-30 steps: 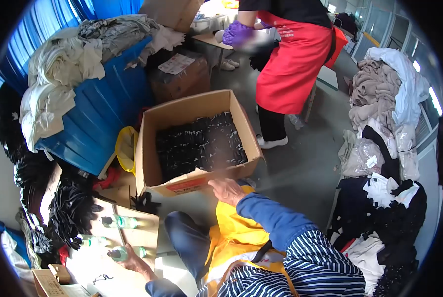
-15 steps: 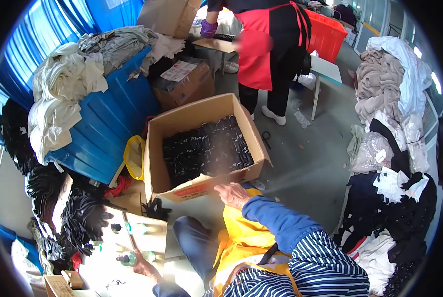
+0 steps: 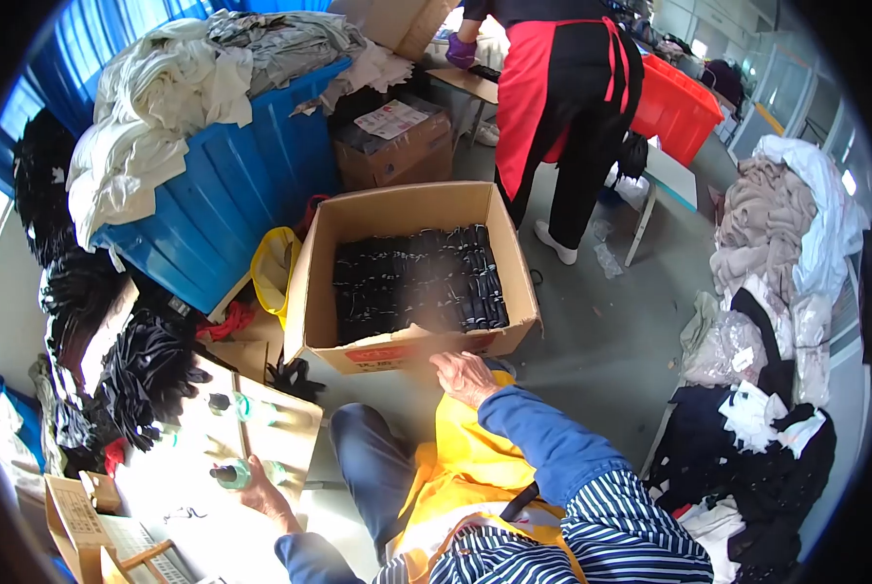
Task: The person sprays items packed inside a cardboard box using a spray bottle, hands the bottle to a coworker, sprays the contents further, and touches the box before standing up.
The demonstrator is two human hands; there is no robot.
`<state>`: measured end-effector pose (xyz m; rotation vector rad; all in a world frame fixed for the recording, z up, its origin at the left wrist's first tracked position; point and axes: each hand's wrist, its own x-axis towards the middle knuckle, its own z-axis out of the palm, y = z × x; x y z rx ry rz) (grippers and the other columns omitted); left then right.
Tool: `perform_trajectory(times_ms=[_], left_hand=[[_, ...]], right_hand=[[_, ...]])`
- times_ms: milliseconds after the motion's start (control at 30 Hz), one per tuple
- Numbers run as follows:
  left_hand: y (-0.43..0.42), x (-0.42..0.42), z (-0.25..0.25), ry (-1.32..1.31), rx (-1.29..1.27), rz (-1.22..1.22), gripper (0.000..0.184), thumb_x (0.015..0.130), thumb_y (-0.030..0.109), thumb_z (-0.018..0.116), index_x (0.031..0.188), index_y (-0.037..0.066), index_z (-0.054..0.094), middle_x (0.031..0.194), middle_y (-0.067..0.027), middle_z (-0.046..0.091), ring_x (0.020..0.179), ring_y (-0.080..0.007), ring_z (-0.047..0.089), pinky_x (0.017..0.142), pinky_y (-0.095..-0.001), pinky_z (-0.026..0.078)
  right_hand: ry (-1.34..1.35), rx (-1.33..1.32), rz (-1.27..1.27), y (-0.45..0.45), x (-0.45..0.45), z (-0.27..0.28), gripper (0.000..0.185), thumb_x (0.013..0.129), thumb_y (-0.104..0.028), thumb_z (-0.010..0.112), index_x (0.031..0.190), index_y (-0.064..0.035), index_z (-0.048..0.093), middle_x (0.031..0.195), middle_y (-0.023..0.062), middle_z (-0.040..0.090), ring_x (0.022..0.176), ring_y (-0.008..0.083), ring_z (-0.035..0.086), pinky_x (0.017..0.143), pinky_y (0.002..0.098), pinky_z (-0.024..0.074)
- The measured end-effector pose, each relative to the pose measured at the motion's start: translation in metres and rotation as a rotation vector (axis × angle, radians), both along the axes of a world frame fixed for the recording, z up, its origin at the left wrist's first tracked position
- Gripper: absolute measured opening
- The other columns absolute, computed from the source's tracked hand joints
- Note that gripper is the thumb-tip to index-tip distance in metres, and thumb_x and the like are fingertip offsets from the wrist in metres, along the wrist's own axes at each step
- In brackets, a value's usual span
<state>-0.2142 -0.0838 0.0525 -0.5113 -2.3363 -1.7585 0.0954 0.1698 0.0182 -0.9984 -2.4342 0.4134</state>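
My left hand is closed around a small clear-green bottle with a dark cap on the sunlit worktable. A second similar bottle is just beyond it. In front of me, my right hand is held by the near wall of a large open cardboard box. Its fingers are curled; whether anything is between them is too blurred to see. Rows of black folded items, which look like gloves, fill the bottom of the box.
Black piles cover the worktable's far left side. A blue bin heaped with white cloth and a yellow container flank the box. A co-worker in a red apron stands beyond it. Fabric heaps line the right.
My view has shifted, so the box and bin appear slightly to the right. The co-worker's body has turned a little. Both my hands stay at nearly the same places, the left still at the bottle.
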Motion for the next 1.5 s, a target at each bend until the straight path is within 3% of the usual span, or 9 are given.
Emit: perform_trajectory(times_ms=[67,133,400,533,967,1100,1200,1367,1500], left_hand=[[0.002,0.005,0.003,-0.038,-0.026,0.022,0.033,0.081,0.02,0.07,0.103,-0.002,0.058,0.087,-0.0099,0.063,0.077,-0.019,0.056,0.074,-0.0342,0.046],[0.0,-0.003,-0.004,-0.117,0.019,-0.018,0.068,0.077,0.007,0.07,0.134,-0.003,0.035,0.113,-0.0113,0.053,0.096,-0.0196,0.053,0.088,-0.032,0.043],[0.004,0.004,0.011,-0.034,-0.13,0.032,0.067,0.077,0.006,0.07,0.133,-0.003,0.035,0.108,-0.0094,0.053,0.094,-0.0187,0.052,0.087,-0.0311,0.043],[0.012,0.007,0.009,-0.032,0.096,0.018,0.067,0.077,0.005,0.07,0.134,-0.002,0.035,0.104,-0.0087,0.054,0.094,-0.0179,0.053,0.087,-0.0305,0.043],[0.009,0.007,0.004,0.003,0.147,-0.04,0.071,0.076,0.0,0.07,0.136,0.002,0.032,0.101,-0.0049,0.056,0.088,-0.015,0.054,0.087,-0.0295,0.044],[0.013,0.011,0.02,-0.015,0.212,-0.05,0.077,0.075,0.0,0.072,0.138,0.005,0.029,0.111,-0.0076,0.053,0.096,-0.0166,0.052,0.089,-0.0298,0.044],[0.015,0.027,0.059,0.072,-0.039,0.064,0.081,0.074,0.001,0.073,0.14,0.008,0.027,0.123,-0.0105,0.044,0.107,-0.0196,0.048,0.094,-0.0303,0.042],[0.015,0.01,0.029,0.295,-0.161,0.085,0.08,0.075,0.002,0.073,0.14,0.007,0.027,0.132,-0.0137,0.035,0.116,-0.0227,0.042,0.099,-0.0315,0.039],[0.011,0.002,0.016,-0.003,0.103,-0.037,0.079,0.075,0.003,0.073,0.139,0.006,0.027,0.135,-0.0152,0.035,0.12,-0.0252,0.041,0.103,-0.0334,0.034]], right_hand=[[0.016,0.024,-0.006,0.0,0.001,0.001,0.021,0.08,-0.009,0.054,0.1,-0.0053,0.056,0.09,0.0163,0.064,0.081,0.0338,0.061,0.074,0.0424,0.0497],[-0.005,0.026,0.007,0.003,0.0,0.005,0.021,0.08,-0.009,0.054,0.1,-0.0055,0.056,0.09,0.0163,0.063,0.082,0.034,0.061,0.074,0.0426,0.0494],[-0.065,-0.033,-0.018,-0.008,-0.001,0.008,0.019,0.082,-0.011,0.054,0.1,-0.0062,0.056,0.09,0.016,0.063,0.085,0.0345,0.06,0.076,0.0441,0.0477],[-0.047,-0.022,-0.017,0.002,-0.006,0.007,0.019,0.083,-0.013,0.053,0.1,-0.0062,0.056,0.091,0.0158,0.063,0.086,0.0344,0.06,0.077,0.0441,0.0474],[-0.108,0.059,-0.009,-0.004,-0.005,0.013,0.019,0.078,-0.008,0.054,0.097,-0.0043,0.055,0.087,0.0132,0.063,0.082,0.0296,0.061,0.075,0.0397,0.0485],[-0.081,0.036,-0.012,-0.004,-0.003,0.009,0.019,0.081,-0.011,0.054,0.099,-0.0059,0.057,0.088,0.0132,0.063,0.082,0.0317,0.06,0.074,0.0417,0.048],[-0.059,0.03,-0.011,-0.002,-0.003,0.006,0.019,0.082,-0.012,0.054,0.1,-0.0066,0.058,0.088,0.0131,0.064,0.081,0.0326,0.06,0.073,0.0427,0.0478],[-0.035,0.024,-0.008,-0.003,-0.003,0.0,0.019,0.081,-0.011,0.054,0.099,-0.0067,0.058,0.087,0.0128,0.063,0.081,0.0323,0.06,0.073,0.0428,0.0479],[-0.05,0.067,-0.016,0.003,-0.002,-0.004,0.018,0.08,-0.01,0.054,0.097,-0.0073,0.057,0.085,0.0124,0.063,0.08,0.0317,0.06,0.073,0.0428,0.0479]])
